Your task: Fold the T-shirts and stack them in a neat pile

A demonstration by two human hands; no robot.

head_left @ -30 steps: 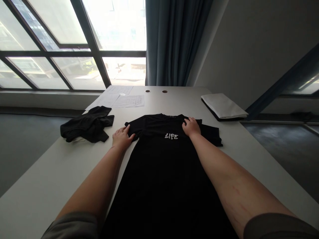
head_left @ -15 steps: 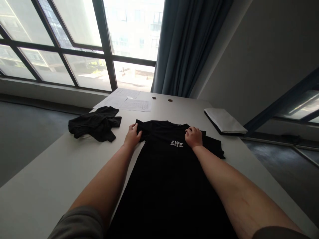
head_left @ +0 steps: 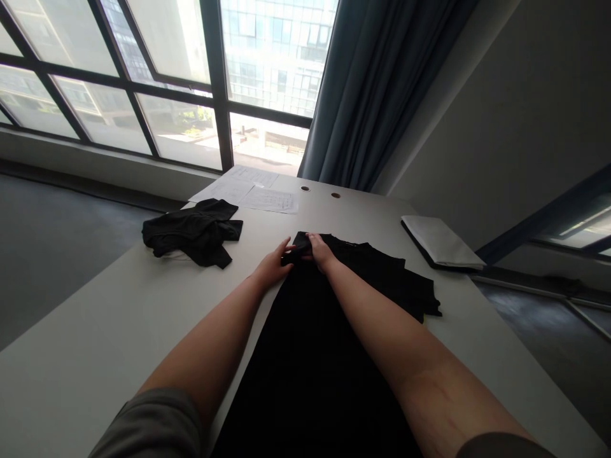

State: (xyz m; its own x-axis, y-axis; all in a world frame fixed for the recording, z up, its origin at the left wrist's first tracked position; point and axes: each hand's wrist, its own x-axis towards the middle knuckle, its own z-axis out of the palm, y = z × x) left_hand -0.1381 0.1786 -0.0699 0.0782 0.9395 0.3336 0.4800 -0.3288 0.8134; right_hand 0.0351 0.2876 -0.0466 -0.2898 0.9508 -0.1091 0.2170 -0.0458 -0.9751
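Observation:
A black T-shirt (head_left: 324, 331) lies lengthwise on the white table (head_left: 95, 318), its hem out of view towards me. Its near-left shoulder and sleeve are gathered inward to the middle, and the white print is hidden. My right hand (head_left: 319, 251) pinches the bunched fabric near the collar. Beside it, my left hand (head_left: 272, 267) rests at the shirt's left edge, fingertips against the fold. The shirt's other sleeve (head_left: 420, 299) stays spread out at the right.
A crumpled black garment (head_left: 191, 232) lies left of the shirt. Papers (head_left: 248, 191) lie at the far end of the table, near two round holes (head_left: 304, 188). A folded white item on a black folder (head_left: 442, 245) sits far right. Windows and a curtain stand behind.
My hands have moved together at the collar, and the shirt's left shoulder is folded inward, covering the white print. The view has tilted and shifted slightly.

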